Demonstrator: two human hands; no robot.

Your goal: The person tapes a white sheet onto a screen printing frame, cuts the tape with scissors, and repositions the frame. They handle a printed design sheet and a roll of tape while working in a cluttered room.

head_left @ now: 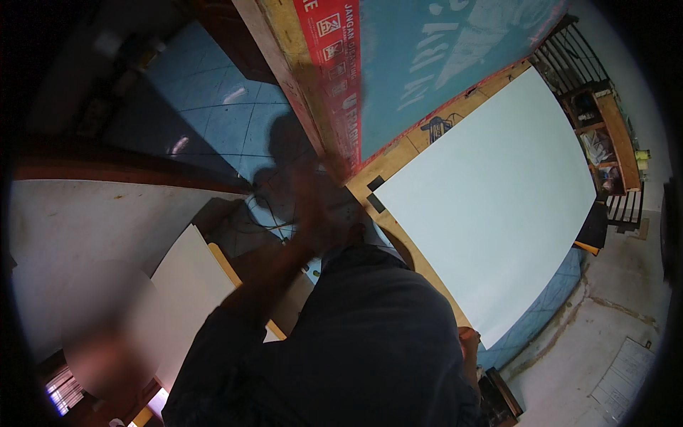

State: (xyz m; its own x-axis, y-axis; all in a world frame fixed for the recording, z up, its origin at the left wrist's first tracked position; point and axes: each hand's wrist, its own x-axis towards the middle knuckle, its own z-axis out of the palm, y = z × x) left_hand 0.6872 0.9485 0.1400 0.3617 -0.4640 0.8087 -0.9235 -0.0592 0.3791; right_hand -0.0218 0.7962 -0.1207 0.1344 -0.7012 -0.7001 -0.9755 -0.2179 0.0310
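Note:
A large white sheet (491, 206) covers most of a light wooden board (437, 281) on my right. At the sheet's near corner my right hand (467, 341) is closed on the edge, partly hidden by my dark shirt. My left arm reaches forward over the shaded floor. My left hand (316, 210) is dark and smeared, away from the sheet, and its fingers cannot be made out. Two short black strips (375, 193) lie at the sheet's left corner.
A big panel with a red border and teal face (441, 64) stands at the far side. Behind the sheet is a wooden shelf (617, 142) holding small things. Pale boards (188, 285) lean at the left wall. Thin cables (260, 213) lie on the blue tiled floor (213, 107).

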